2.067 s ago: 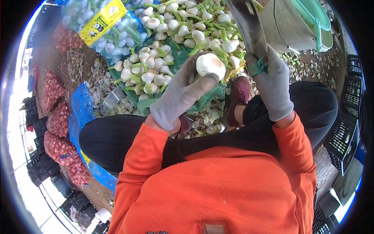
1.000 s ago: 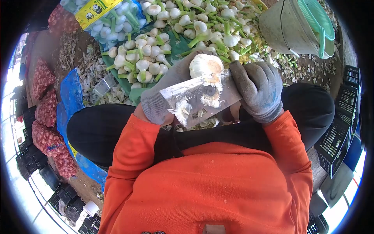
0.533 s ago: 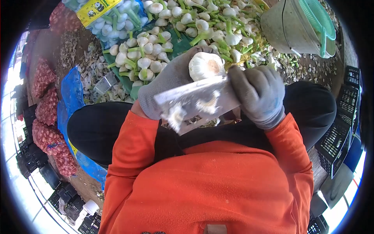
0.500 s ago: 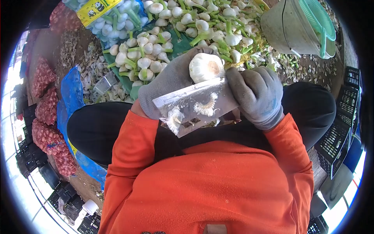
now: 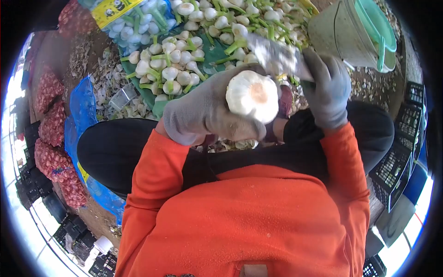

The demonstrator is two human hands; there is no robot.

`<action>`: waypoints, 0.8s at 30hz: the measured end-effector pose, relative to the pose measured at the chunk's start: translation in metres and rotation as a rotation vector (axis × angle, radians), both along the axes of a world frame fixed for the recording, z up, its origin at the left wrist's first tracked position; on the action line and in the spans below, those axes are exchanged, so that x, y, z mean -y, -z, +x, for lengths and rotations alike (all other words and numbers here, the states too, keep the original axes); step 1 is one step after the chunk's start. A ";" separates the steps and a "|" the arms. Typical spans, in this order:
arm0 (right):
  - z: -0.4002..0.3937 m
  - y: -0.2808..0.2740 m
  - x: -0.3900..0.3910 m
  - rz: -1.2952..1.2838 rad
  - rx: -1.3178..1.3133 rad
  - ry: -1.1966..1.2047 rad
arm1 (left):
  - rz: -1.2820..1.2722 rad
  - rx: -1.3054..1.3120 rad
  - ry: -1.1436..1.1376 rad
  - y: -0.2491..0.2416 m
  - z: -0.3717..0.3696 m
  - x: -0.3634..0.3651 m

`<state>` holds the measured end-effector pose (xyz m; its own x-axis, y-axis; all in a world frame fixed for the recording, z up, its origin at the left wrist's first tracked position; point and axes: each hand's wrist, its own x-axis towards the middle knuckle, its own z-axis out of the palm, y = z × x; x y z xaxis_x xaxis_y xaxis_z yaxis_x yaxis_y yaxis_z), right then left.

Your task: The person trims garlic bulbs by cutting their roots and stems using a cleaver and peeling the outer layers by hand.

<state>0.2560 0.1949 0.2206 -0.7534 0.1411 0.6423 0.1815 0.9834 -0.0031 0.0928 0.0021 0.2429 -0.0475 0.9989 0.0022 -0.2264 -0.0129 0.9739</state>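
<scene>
A yellow label (image 5: pixel 112 14) on the blue net bag (image 5: pixel 134 30) shows two pandas; the edge of the view crops it, and I can read no words on it. A tan patch (image 5: pixel 255 270) sits low on the orange top (image 5: pixel 249 217), with no legible lettering.

The left hand (image 5: pixel 221 108), in a grey glove, grips a garlic bulb (image 5: pixel 253 96), fingers behind it and thumb along its lower side. The bulb is in front of the person, above the lap, its tan root face turned up toward the camera. The right hand (image 5: pixel 326 87), also gloved, is closed around the knife; its blade (image 5: pixel 277 57) is blurred and stands beyond the bulb, in front of the garlic pile (image 5: pixel 173 69).

Half a second ago the blade lay across the near side of the bulb, with two frilled root scraps on its flat. Now it has swung up and away, and white smears are all I can make out on it. The bulb has tipped so that more of its root face shows. The pile and the bucket (image 5: pixel 332 34) at the right look unchanged.
</scene>
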 end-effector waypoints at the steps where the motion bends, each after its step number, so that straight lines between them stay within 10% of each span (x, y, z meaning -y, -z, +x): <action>1: 0.000 -0.004 0.008 0.002 -0.003 -0.024 | 0.124 -0.177 -0.048 0.008 -0.005 0.000; 3: 0.003 -0.010 0.028 0.007 0.023 -0.096 | 0.199 -0.221 -0.091 0.019 -0.011 -0.001; 5: 0.004 -0.008 0.040 -0.009 0.052 -0.168 | -0.106 0.468 -0.043 0.030 -0.015 0.003; 9: 0.004 -0.010 0.038 -0.008 0.112 -0.198 | -0.232 -0.039 -0.071 0.013 -0.020 0.003; 24: 0.010 -0.007 0.041 -0.036 0.104 -0.304 | -0.193 -0.057 -0.064 0.018 -0.008 0.004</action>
